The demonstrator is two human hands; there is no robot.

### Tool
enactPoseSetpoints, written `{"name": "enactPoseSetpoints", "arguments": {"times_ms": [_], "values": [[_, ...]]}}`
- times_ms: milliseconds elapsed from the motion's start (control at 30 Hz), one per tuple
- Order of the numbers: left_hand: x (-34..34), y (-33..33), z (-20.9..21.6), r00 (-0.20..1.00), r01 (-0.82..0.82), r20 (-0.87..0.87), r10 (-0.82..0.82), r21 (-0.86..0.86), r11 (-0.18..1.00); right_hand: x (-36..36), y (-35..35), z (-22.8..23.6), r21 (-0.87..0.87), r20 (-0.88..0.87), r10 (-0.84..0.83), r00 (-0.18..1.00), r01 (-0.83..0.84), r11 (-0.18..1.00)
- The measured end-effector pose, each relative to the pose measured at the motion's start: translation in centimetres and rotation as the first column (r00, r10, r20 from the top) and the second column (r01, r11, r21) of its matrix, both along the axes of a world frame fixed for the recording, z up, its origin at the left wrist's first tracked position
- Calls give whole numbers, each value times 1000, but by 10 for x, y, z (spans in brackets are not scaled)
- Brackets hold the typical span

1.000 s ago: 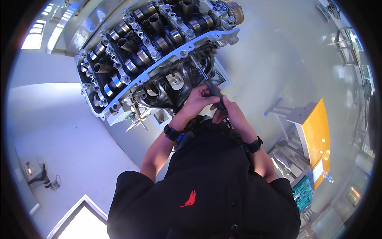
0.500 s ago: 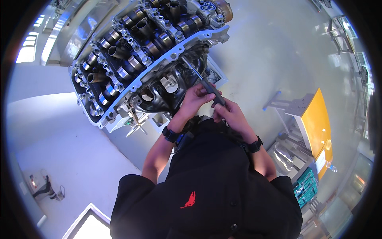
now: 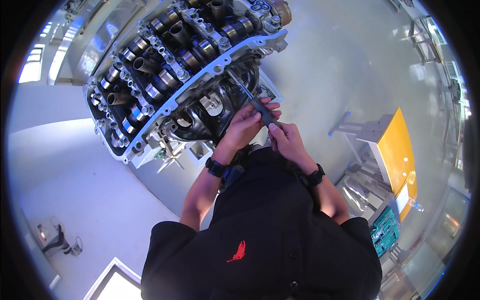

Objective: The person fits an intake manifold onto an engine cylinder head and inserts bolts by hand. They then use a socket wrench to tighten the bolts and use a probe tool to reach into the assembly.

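Observation:
Both hands are on a nut driver [image 3: 263,111] with a dark handle and a thin silver shaft that thickens toward its tip. My left hand [image 3: 243,129] is closed around the front of the handle. The handle's rear end is gripped by the fingers of my right hand [image 3: 290,142]. The shaft slants up and left to the side of an engine [image 3: 200,70], just below the edge of its cylinder head. Its tip lies by the black manifold [image 3: 230,101]; whether it sits on a fastener is too small to tell. Camshafts and upright tubes show on the engine's open top.
A yellow-topped table [image 3: 396,150] stands to the right, with a water bottle [image 3: 416,205] at its edge. Nearby lies a teal tool case [image 3: 385,232]. A metal stand with a handle [image 3: 171,156] shows under the engine. A white-framed panel [image 3: 112,280] is at lower left.
My right hand has shifted slightly up and left along the handle, and its fingers have changed their grip. The left hand's fingers have moved a little; the shaft stays at nearly the same spot.

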State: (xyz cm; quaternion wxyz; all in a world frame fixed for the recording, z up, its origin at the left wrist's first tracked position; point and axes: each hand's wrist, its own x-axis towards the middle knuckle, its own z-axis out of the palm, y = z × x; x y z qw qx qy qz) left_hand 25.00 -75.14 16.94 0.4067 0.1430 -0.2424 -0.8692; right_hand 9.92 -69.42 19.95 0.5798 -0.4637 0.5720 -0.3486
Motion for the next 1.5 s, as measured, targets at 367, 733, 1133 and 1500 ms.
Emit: {"name": "enactPoseSetpoints", "arguments": {"times_ms": [367, 733, 1133, 1500], "values": [[-8, 2, -16, 995, -97, -8, 97, 11, 995, 2, 0, -14, 123, 320, -89, 943, 52, 991], [-7, 8, 19, 883, -183, 444, 152, 27, 983, 12, 2, -17, 320, 668, -270, 694, 60, 945], [-26, 12, 6, 991, -29, -123, 53, 185, 982, 11, 0, -8, 376, 753, -239, 614, -102, 921], [-45, -25, 1, 762, 180, -646, -47, 142, 973, 12, 1, -15, 275, 807, -117, 579, -194, 942]]}}
